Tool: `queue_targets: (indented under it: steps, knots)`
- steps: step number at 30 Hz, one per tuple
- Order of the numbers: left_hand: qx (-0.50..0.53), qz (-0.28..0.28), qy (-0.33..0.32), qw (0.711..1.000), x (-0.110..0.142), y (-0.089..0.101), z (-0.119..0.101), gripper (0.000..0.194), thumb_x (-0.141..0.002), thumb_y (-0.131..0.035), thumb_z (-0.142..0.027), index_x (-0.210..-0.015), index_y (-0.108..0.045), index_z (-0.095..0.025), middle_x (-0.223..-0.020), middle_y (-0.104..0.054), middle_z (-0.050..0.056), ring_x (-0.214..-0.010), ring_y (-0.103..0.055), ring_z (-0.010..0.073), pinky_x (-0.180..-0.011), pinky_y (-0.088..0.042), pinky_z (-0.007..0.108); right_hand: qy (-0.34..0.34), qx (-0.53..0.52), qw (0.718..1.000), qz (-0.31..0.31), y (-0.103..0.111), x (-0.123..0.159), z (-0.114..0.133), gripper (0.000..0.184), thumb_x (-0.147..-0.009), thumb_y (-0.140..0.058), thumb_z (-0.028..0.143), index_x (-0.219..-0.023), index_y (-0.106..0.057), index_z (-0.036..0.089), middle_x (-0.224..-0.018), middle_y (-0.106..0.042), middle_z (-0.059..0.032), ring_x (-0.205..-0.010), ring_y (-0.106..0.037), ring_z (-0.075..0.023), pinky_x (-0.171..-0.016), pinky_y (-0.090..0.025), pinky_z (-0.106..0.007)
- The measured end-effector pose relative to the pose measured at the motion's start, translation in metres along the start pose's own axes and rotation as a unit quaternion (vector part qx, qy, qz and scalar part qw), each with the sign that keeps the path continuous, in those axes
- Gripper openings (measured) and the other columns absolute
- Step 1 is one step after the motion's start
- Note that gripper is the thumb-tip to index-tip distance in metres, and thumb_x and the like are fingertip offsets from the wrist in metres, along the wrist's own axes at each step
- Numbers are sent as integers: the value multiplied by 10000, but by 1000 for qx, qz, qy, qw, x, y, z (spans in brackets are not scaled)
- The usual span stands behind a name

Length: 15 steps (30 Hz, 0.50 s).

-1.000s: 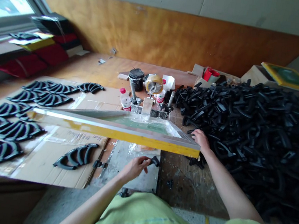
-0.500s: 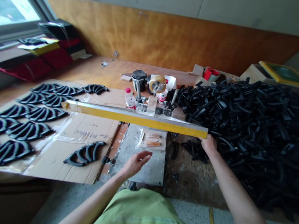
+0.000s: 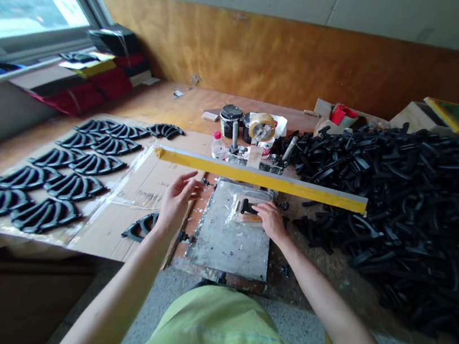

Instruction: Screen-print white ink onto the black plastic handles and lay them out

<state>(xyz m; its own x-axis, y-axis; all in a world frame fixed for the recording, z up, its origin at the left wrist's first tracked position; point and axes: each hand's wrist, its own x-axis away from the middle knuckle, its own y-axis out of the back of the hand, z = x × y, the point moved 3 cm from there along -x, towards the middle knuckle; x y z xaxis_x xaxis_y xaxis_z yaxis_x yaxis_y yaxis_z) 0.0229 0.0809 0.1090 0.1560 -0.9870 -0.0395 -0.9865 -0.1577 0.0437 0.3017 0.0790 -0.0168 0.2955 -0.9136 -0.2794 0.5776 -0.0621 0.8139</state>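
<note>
My right hand (image 3: pixel 271 220) grips one end of a small black curved plastic piece (image 3: pixel 246 206). That piece lies on a pale taped block (image 3: pixel 239 216) on the scuffed metal base plate (image 3: pixel 224 254). My left hand (image 3: pixel 178 198), fingers apart and holding nothing, hovers over the right edge of the cardboard sheet (image 3: pixel 119 225). Just above both hands a long yellow frame (image 3: pixel 262 180) with a silvery top is raised over the plate, seen edge-on. Left of my left wrist, partly hidden by it, lie a few black curved pieces (image 3: pixel 140 226).
Rows of black curved pieces (image 3: pixel 55 216) cover the cardboard's left side. A large heap of similar pieces (image 3: pixel 410 220) fills the right of the table. Behind the frame stand a red-capped bottle (image 3: pixel 218 146), a dark tub (image 3: pixel 230 120) and a tape roll (image 3: pixel 262 128).
My right hand has let go of the frame's right end and now holds a black piece on the block. My left hand has moved forward and left. The view has shifted.
</note>
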Motion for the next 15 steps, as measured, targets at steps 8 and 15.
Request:
queue_targets:
  steps: [8, 15]
  knots:
    - [35, -14, -81, 996, -33, -21, -40, 459, -874, -463, -528, -1023, -633, -128, -629, -565, -12, -566, -538, 93, -557, -468, 206, 7, 114, 992, 54, -6, -1, 30, 370, -929, -435, 154, -1252, -597, 231, -1067, -636, -68, -1030, -487, -213, -902, -379, -338]
    - [-10, 15, -46, 999, -14, -15, -41, 512, -812, -512, -593, -988, -681, -143, -718, -659, 36, -622, -578, 139, -571, -464, 234, -21, 104, 994, 16, 5, 7, 12, 414, -884, -432, 141, -1226, -627, 270, -1150, -639, -66, -1119, -517, -244, -974, -397, -384]
